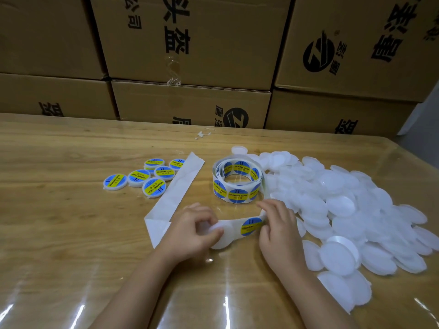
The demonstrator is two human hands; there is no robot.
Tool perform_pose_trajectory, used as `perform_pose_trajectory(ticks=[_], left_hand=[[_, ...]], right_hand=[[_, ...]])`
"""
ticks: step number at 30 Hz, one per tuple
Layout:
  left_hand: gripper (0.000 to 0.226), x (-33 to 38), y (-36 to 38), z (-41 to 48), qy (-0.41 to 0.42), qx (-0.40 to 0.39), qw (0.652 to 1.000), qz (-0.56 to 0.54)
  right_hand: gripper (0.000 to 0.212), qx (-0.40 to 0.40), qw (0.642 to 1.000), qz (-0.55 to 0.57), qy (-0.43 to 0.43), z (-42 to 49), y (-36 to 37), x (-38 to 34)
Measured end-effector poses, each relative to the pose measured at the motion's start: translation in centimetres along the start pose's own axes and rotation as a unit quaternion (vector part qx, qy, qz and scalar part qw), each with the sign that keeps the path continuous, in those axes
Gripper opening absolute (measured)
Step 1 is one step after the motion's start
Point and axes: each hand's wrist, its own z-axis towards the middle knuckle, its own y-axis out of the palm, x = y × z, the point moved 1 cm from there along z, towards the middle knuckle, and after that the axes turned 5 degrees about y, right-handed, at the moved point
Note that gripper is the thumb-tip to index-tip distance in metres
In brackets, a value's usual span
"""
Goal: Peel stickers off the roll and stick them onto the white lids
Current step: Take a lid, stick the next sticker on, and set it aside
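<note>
left hand (193, 231) grips white lid (220, 242), lower centre. sticker (251, 226) on strip (234, 224) just right of lid; right hand (278, 232) pinches strip beside it, nearer.

6 o'clock: white lid (222, 243), left part covered by the gripping left hand (190, 231); fingers (210, 221) blurred; backing strip (178, 191) hidden beneath.
5 o'clock: sticker (250, 226), right edge under right hand (279, 233), hold indiscernible.
4 o'clock: pile of lids (344, 210), lower layers buried, count indeterminate.
12 o'clock: cardboard boxes (213, 55), cut by top edge.
Sticker small print illegible.
</note>
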Motion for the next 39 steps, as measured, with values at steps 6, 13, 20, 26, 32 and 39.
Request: perform_pose_trajectory(ticks=[6, 13, 20, 26, 32, 39], left_hand=[[0.016, 0.7, -0.6, 0.1, 0.005, -0.009, 1.0, 0.022], [0.026, 1.7, 0.4, 0.1, 0.116, 0.004, 0.964, 0.24], [0.02, 2.5, 3.0, 0.0, 0.112, -0.021, 0.956, 0.27], [0.033, 1.6, 2.4, 0.0, 0.082, -0.008, 0.981, 0.176], [0.038, 0.2, 1.1, 0.0, 0.004, 0.061, 0.996, 0.06], [0.044, -1.0, 1.2, 0.0, -0.035, 0.121, 0.991, -0.032]], right_hand=[[0.057, -0.049, 0.998, -0.028, 0.022, 0.1, 0.3, 0.3], [0.062, -0.107, 0.994, -0.016, 0.019, 0.1, 0.5, 0.4], [0.061, -0.156, 0.985, -0.072, 0.02, 0.4, 1.0, 0.8], [0.018, -0.058, 0.998, -0.024, 0.014, 0.3, 0.8, 0.6], [0.01, -0.032, 0.998, -0.019, -0.053, 0.0, 0.4, 0.0], [0.008, -0.034, 0.995, 0.03, -0.092, 0.0, 0.2, -0.5]])
